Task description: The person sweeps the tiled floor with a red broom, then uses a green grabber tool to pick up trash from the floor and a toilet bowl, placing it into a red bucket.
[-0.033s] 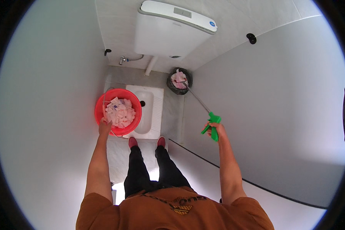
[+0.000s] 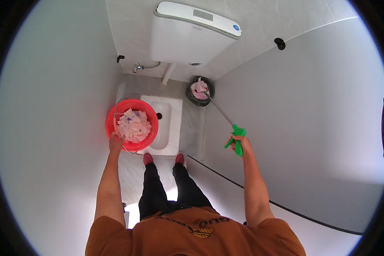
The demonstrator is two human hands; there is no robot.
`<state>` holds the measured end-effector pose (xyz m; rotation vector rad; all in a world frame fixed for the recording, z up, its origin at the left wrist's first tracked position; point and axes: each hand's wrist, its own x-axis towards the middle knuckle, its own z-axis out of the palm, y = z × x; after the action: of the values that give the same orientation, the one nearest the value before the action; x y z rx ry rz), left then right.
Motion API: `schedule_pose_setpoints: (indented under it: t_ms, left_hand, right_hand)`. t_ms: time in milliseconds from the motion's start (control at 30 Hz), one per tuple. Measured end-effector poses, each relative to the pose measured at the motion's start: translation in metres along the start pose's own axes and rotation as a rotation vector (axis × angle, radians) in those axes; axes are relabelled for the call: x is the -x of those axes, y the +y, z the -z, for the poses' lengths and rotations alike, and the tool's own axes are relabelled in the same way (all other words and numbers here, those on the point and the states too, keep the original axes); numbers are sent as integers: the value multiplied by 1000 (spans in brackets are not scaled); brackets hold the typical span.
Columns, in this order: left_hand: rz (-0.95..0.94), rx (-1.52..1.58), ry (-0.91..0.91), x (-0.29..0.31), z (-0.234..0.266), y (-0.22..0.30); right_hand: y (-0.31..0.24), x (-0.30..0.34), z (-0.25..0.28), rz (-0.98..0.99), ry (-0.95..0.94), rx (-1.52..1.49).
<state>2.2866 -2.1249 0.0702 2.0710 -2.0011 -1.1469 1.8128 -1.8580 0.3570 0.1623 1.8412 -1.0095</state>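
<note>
My left hand (image 2: 116, 143) is closed on the wire handle of a red bucket (image 2: 153, 112), at the bucket's near left rim. Crumpled pale pink and white waste paper (image 2: 134, 126) is heaped inside it. Out to the right, my right hand (image 2: 242, 141) grips the green pistol handle of a litter picker (image 2: 239, 132), fingers curled round its trigger. The metal shaft slants away to the far left, and its tip is down in a small bin lined with a black bag (image 2: 196, 100). Paper (image 2: 199, 86) lies in that bin around the tip; whether the jaws hold any of it, I cannot tell.
A white squat toilet (image 2: 175, 128) lies in the floor, its left side partly covered by the bucket. Behind it hang a white cistern (image 2: 187, 38) and a flush pipe (image 2: 169, 73). Grey partitions (image 2: 298, 119) enclose both sides. My shoes (image 2: 179, 158) stand at the toilet's near edge.
</note>
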Motion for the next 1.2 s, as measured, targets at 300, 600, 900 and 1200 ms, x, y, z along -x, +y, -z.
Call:
schedule_pose_setpoints:
  t_ms: [300, 600, 900, 1200]
  left_hand:
    - [310, 275, 37, 141, -3, -131]
    - [726, 711, -140, 233, 4, -100]
    - [563, 770, -147, 220, 20, -34]
    - [579, 769, -108, 212, 11, -40]
  right_hand:
    - [-30, -16, -8, -102, -53, -27]
    - [-36, -38, -8, -136, -4, 69]
    - [-22, -50, 2, -92, 22, 71]
    - [-75, 18, 47, -68, -7, 143]
